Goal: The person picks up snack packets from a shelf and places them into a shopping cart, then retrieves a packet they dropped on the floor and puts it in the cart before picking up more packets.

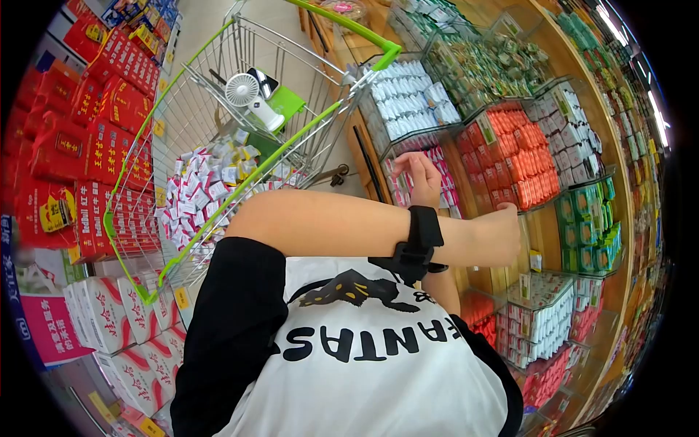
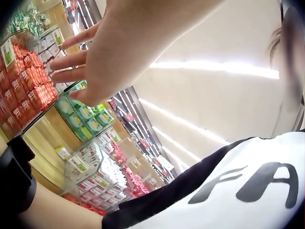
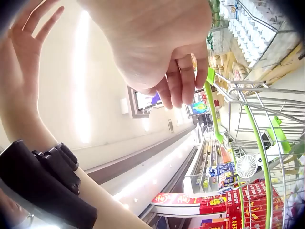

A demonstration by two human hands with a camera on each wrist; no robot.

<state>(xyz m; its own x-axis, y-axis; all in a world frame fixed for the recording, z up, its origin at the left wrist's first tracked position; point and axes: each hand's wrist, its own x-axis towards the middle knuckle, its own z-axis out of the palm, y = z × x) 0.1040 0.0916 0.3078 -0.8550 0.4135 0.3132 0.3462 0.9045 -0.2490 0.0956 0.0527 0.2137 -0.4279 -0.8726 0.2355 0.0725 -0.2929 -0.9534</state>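
Observation:
My left forearm crosses in front of my body to the right, over my right wrist. At its end my left hand (image 1: 491,237) holds nothing and overlaps the shelf of orange packets (image 1: 520,156). Loosely spread fingers (image 2: 71,60) show on it in the left wrist view. My right hand (image 1: 422,180) is raised behind the left forearm, before the pink-and-white packets (image 1: 445,195). Nothing is in it, and its fingers (image 3: 175,86) hang loosely bent in the right wrist view. A black strap (image 1: 420,237) circles my left wrist and hides part of the right one.
A green-edged shopping cart (image 1: 260,175) stands ahead to the left, with many small white-and-pink packets (image 1: 200,182), a white handheld fan (image 1: 244,91) and a phone (image 1: 263,81). Red drink boxes (image 1: 69,146) line the left; snack bins, including green packs (image 1: 590,226), line the right.

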